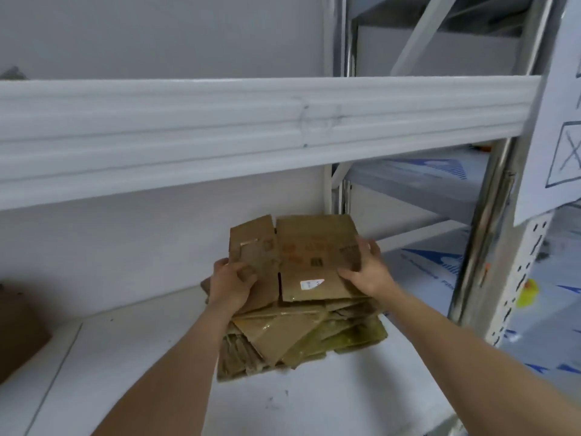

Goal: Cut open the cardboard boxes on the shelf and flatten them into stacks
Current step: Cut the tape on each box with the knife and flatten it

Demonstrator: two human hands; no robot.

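Hands, two of them, hold one flattened cardboard box [301,259] tilted above the stack of flattened boxes [298,335]: the left hand [231,283] grips its left edge, the right hand [366,269] pinches its right edge. The stack lies on a white shelf [314,401]; its sheets are too overlapped to count. One brown box [19,328] shows at the left edge. A white beam [251,127] crosses overhead, a white wall behind. One paper sheet [562,121] hangs on the perforated upright [518,278] at right.
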